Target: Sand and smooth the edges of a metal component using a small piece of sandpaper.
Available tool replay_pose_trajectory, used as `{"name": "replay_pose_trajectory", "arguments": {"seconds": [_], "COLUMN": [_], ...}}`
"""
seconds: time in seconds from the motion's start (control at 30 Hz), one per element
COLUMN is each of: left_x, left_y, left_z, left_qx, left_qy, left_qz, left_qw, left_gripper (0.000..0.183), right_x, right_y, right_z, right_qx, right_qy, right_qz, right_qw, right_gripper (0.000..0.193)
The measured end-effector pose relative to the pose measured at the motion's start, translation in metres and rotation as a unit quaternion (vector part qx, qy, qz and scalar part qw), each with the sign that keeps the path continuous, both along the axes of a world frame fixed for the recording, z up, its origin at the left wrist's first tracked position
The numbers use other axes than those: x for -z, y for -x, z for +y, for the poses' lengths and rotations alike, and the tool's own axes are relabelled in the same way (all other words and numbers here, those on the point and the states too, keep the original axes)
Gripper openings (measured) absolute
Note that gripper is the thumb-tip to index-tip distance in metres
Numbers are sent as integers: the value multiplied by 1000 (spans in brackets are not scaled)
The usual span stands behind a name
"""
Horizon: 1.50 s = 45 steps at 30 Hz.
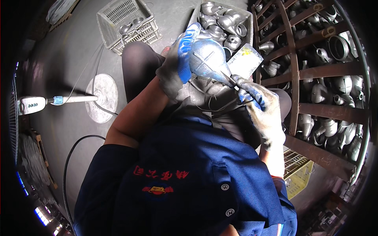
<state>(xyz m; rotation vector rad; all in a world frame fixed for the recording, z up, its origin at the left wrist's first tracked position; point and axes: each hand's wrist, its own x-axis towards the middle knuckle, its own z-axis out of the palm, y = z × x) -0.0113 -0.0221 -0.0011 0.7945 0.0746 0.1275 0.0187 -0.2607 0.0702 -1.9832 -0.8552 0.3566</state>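
Observation:
A silver-grey metal casting [206,59], round with a raised cross line and a tapering narrow end, is held up above my lap. My left hand [179,63], in a grey and blue coated glove, is wrapped round its left side. At the casting's narrow end, my right hand [262,104], in a whitish and blue glove, pinches a thin, pointed tool [228,78]. The tool's tip lies against or just in front of the narrow end; its exact kind cannot be made out. Bright light glares on the casting and right wrist.
Beyond my knees stands a plastic crate [249,23] full of metal castings. Another crate [128,21], with a few parts, is at the far left. A rusty rack [293,70] of castings rises on the right. A fan [33,105] on a round base stands left.

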Motion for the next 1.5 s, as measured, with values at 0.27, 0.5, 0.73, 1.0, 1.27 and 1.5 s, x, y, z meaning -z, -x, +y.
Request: {"name": "replay_pose_trajectory", "arguments": {"seconds": [0.27,0.5,0.73,1.0,1.27,1.5], "left_x": [9,9,4,3,-3,25], "left_y": [-2,-3,1,0,3,-13], "left_z": [1,0,-5,-4,-8,8], "left_qx": [10,10,11,40,58,-40], "left_qy": [29,-1,8,34,-69,-514], "left_qz": [-3,-2,23,-15,-46,-225], "left_qw": [1000,1000,1000,999,995,827], "left_gripper": [54,55,57,41,65,54], "right_x": [0,5,3,20,33,41], "right_y": [1,11,15,7,11,10], "right_z": [3,2,-1,8,15,26], "right_qx": [-9,29,44,174,150,128], "right_qy": [11,2,-99,-233,-167,-147], "right_qz": [-5,84,197,237,309,399], "right_qw": [1000,996,974,927,924,896], "right_gripper": [27,26,29,32,30,19]}}
